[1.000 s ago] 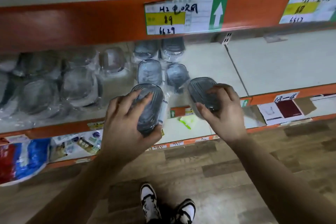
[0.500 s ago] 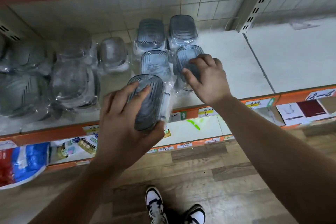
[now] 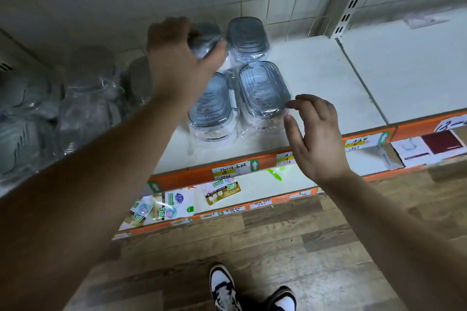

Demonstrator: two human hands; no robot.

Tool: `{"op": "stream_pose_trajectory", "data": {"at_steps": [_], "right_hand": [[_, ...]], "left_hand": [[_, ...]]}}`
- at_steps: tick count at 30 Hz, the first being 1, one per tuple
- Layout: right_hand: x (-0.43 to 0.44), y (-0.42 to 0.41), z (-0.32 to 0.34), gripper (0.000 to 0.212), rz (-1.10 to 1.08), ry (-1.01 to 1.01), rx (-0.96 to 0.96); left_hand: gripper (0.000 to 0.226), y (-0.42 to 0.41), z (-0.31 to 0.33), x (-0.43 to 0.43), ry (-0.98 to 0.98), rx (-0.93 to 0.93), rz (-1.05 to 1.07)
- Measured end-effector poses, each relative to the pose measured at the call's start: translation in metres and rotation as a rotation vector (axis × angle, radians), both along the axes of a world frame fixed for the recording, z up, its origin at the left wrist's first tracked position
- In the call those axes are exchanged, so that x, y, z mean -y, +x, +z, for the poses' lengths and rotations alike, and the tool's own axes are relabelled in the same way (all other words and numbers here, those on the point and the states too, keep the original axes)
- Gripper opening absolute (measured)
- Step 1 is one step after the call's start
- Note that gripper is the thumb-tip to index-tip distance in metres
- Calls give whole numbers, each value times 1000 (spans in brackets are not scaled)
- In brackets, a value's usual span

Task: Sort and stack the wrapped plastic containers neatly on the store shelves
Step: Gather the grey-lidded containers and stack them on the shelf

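Note:
Grey-lidded plastic containers in clear wrap stand in two rows on the white shelf (image 3: 316, 78). My left hand (image 3: 177, 58) reaches to the back left and grips a wrapped container (image 3: 204, 38) over the rear stack. Beside it stands the back right container (image 3: 246, 35). In front are a front left stack (image 3: 213, 106) and a front right stack (image 3: 262, 88). My right hand (image 3: 313, 134) hovers open just right of the front right stack, fingertips at its wrap, holding nothing.
A blurred pile of larger wrapped containers (image 3: 83, 98) fills the shelf's left side. The orange shelf edge (image 3: 252, 166) carries price labels. A lower shelf holds sachets (image 3: 174, 202). A metal upright (image 3: 351, 0) divides the shelf bays. My shoes (image 3: 252, 290) stand on wood flooring.
My left hand carried its container from the shelf front up to the back left stack. My right hand let go of the front right container and drew back to its right.

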State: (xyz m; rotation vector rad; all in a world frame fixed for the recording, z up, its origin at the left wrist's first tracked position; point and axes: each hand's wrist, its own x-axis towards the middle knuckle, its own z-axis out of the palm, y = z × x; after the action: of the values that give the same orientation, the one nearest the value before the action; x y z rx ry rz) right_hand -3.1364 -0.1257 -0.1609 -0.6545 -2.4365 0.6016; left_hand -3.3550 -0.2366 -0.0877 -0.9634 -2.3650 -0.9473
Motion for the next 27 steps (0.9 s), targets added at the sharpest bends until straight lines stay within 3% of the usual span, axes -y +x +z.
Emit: {"op": "stream_pose_trajectory", "data": {"at_steps": [2,6,17,25,27], "right_hand": [[0,3,-3,35,-15,-14,5],[-1,8,-6,34,-35,-21,-5],[2,19,-6,36,-64,-18,25],[-1,26,2,32,-82,-24,-9],[0,28,3,31,-79,-26,-2]], "left_hand": [[40,-5,7,-14,45,-55,-5],[48,-10,11,-17,29,98,27],[46,17,6,6,130,-27,3],[41,39,10,18,79,-41,-36],[44,49,-7,25,-28,-24,-63]]}}
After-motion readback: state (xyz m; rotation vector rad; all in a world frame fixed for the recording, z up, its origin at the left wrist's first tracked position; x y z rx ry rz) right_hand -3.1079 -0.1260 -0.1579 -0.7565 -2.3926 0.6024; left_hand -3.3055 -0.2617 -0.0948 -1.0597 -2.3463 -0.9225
